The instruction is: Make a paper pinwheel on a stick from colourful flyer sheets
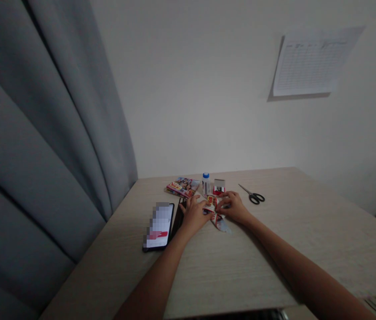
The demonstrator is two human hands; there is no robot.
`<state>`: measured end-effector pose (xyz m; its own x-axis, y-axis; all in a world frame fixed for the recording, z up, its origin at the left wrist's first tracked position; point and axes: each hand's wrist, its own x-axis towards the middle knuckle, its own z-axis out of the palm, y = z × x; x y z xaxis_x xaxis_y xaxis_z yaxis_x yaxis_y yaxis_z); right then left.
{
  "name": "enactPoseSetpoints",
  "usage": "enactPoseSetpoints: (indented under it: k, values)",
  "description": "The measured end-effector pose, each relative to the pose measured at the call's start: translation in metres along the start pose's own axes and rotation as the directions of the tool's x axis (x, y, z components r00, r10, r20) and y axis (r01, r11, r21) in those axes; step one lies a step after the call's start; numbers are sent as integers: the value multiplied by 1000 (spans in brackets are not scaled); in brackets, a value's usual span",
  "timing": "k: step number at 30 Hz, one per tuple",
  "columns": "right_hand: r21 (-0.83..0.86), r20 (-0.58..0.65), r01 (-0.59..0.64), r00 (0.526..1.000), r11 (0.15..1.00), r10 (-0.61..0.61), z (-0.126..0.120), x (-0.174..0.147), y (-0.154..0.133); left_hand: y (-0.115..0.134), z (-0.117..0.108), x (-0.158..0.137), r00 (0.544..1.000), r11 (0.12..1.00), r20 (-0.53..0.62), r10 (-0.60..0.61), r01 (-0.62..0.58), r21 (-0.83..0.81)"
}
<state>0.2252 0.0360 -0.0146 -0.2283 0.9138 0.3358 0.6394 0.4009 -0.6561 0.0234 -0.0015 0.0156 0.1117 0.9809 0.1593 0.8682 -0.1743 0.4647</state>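
Observation:
A folded piece of printed red-and-white paper point(219, 218) lies on the light wooden table point(274, 249). My left hand point(194, 214) presses on its left side with fingers curled over the fold. At the paper's right side my right hand point(234, 206) pinches its upper edge. Both hands touch the paper; most of its middle is hidden beneath the fingers.
A lit phone point(159, 225) lies left of my left hand, with a dark object point(177, 218) beside it. Behind the hands are colourful printed sheets point(183, 186), a small white bottle with a blue cap point(206, 182), a small red-and-white box point(219, 186) and scissors point(253, 195). Grey curtain point(41, 146) at left.

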Motion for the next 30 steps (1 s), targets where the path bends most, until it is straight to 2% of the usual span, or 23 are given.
enactPoseSetpoints:
  k: [11, 16, 23, 30]
  values:
    - [20, 0, -56, 998, 998, 56, 1, 4, 3, -6, 8, 2, 999, 1000, -32, 20, -20, -17]
    - [61, -24, -133, 991, 989, 134, 4, 6, 10, -7, 9, 3, 998, 1000, -51, 22, -23, -12]
    - [-10, -4, -101, 995, 995, 101, 7, 13, 16, -8, 12, 5, 997, 1000, -71, -12, 10, -24]
    - [11, -7, -92, 996, 996, 92, 9, 13, 22, -4, 17, 7, 993, 999, -117, -21, 17, -37]
